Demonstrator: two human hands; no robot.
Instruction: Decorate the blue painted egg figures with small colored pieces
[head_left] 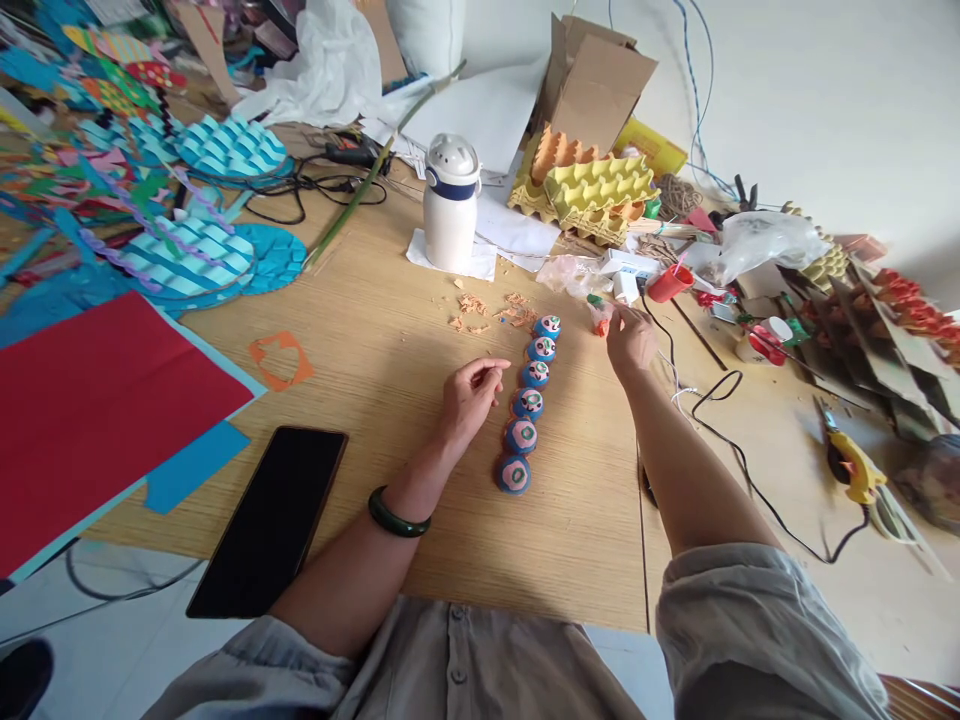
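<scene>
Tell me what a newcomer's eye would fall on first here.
Probably the line of six small, round blue pieces with pink tops, on the wood-toned table between the person's left hand and right hand. Next come the flat red sheet at the left edge of view, and the white bottle with a dark-blue band beyond the line and to its left.

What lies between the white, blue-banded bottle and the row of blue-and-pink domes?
White paper under the bottle, then scattered orange shavings, in the head view.
</scene>
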